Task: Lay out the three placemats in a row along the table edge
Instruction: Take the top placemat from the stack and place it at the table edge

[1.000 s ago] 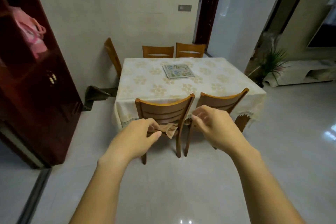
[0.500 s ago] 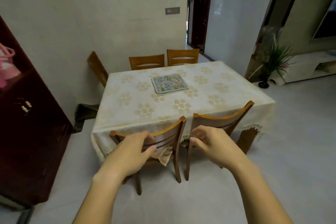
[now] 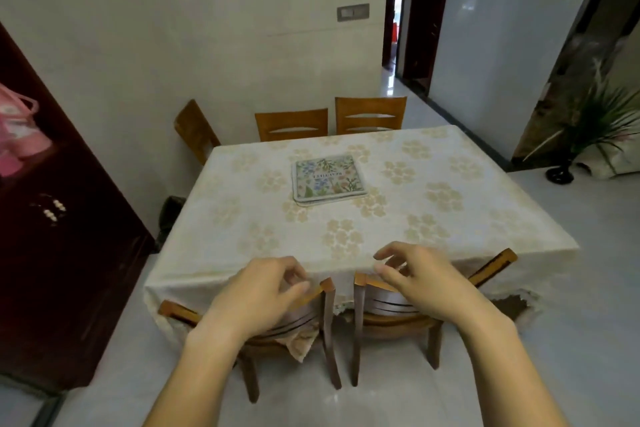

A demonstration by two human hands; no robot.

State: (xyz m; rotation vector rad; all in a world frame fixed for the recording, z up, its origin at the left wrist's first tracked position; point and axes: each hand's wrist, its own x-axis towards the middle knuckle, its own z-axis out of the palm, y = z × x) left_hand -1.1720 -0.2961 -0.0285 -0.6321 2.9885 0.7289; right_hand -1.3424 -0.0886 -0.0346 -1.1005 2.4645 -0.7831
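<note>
A stack of floral placemats point(image 3: 328, 178) lies near the middle of the table, on a cream flowered tablecloth point(image 3: 450, 218). How many mats are in the stack I cannot tell. My left hand point(image 3: 258, 298) hovers over the back of the near left chair point(image 3: 327, 291), fingers loosely curled and holding nothing. My right hand point(image 3: 420, 282) is over the near right chair point(image 3: 491, 265) at the table's front edge, fingers apart and holding nothing. Both hands are well short of the placemats.
Two more chairs point(image 3: 370, 114) stand at the table's far side and one point(image 3: 194, 128) at its left. A dark wooden cabinet point(image 3: 69, 253) is on the left, a potted plant point(image 3: 588, 135) on the right, a doorway point(image 3: 412, 10) behind.
I have moved closer to the table, which now fills more of the view. Both hands have come forward from in front of the chairs to above the chair backs at the table's near edge.
</note>
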